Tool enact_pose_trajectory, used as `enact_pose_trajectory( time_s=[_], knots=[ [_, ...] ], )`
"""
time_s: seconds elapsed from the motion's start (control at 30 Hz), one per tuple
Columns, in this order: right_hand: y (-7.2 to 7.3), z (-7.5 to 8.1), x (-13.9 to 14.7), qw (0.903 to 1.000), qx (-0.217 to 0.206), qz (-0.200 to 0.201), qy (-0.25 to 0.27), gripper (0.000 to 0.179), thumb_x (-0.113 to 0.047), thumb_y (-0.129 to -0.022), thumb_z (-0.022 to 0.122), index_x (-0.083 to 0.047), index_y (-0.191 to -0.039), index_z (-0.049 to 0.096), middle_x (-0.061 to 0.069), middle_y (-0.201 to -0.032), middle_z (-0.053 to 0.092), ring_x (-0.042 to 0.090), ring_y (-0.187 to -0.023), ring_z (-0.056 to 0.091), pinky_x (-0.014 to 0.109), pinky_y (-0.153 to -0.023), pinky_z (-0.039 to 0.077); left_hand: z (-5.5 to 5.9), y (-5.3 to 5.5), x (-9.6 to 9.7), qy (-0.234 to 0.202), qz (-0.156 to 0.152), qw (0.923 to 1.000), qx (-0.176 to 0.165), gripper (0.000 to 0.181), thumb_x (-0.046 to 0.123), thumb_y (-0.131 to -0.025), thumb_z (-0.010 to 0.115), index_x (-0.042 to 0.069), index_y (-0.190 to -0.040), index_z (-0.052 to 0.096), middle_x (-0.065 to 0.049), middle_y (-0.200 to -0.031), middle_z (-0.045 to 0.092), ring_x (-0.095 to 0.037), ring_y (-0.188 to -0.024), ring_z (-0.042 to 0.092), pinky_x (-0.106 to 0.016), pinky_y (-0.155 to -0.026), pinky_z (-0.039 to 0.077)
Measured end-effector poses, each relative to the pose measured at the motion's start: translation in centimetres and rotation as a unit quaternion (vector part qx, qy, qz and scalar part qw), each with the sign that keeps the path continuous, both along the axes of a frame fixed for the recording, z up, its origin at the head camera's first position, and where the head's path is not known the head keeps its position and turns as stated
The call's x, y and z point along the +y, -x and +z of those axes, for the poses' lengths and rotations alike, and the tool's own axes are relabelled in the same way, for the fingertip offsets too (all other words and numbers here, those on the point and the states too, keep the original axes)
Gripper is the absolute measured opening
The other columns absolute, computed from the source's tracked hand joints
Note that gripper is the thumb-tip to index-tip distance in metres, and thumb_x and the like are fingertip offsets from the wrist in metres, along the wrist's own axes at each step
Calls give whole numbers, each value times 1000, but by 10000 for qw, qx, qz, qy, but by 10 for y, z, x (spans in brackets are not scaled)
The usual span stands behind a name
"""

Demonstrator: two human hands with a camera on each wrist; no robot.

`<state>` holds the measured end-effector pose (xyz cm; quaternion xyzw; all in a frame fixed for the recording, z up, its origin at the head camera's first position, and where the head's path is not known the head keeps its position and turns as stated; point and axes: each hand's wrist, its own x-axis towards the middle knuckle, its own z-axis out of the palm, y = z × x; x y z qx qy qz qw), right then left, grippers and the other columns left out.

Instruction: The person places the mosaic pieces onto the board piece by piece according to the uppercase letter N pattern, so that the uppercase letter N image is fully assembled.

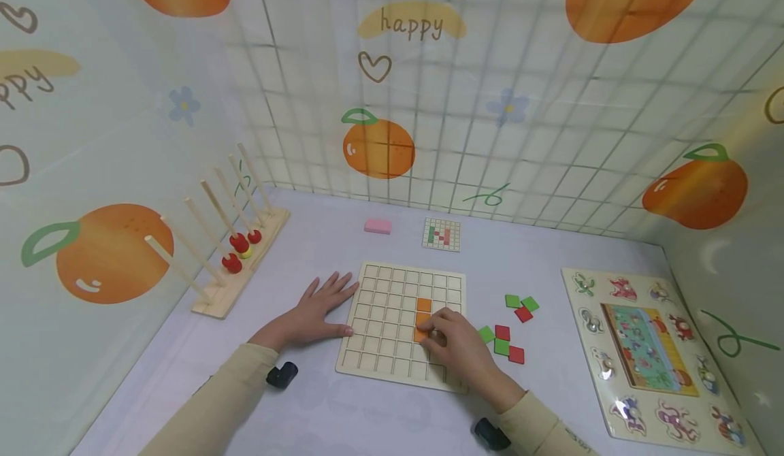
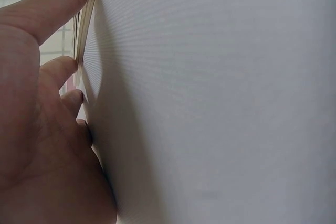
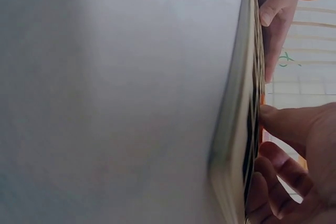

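A wooden grid board lies flat on the table, with a short column of orange square tiles right of its middle. My left hand is spread flat at the board's left edge, its thumb and fingertips touching the rim. My right hand reaches over the board's right side, with curled fingers and thumb pinching the lowest orange tile in the column. In the right wrist view, the thumb is right at the board's face beside a sliver of orange; the other fingers are bent below it.
Green and red square tiles lie right of the board. Behind it are a pink block and a small pattern card. A peg rack with red and yellow beads stands left; an animal puzzle board lies right.
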<state>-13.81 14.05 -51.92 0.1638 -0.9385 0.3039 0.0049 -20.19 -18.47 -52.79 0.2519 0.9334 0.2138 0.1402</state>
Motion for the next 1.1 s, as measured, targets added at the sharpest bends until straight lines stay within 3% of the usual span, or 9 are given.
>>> enact_pose_trajectory(
  time_s=[0.33, 0.7, 1.1],
  knots=[
    [0, -2, 1, 9999, 83, 76, 104, 17, -17, -85, 84, -23, -100, 79, -14, -93, 59, 7, -78, 47, 20, -63, 44, 0, 0, 0, -10, 13, 10000, -14, 96, 60, -87, 71, 21, -163, 26, -4, -171, 11, -31, -157, -1, -56, -124, -7],
    [-3, -2, 6, 9993, -111, -40, 360, 19, -16, -86, 83, -24, -103, 78, -13, -97, 61, 7, -82, 52, 22, -70, 51, 2, -1, 0, 23, 36, 10000, -77, 96, 60, -88, 70, 22, -163, 24, -4, -171, 10, -30, -157, -2, -55, -124, -8],
    [-8, 7, 28, 9954, -521, -559, 574, 22, -13, -85, 84, -24, -103, 78, -12, -100, 63, 8, -84, 55, 22, -70, 53, 0, -1, 0, -26, 22, 10000, -36, 95, 60, -88, 70, 21, -163, 26, -5, -171, 12, -31, -157, -1, -56, -124, -8]
  ],
)
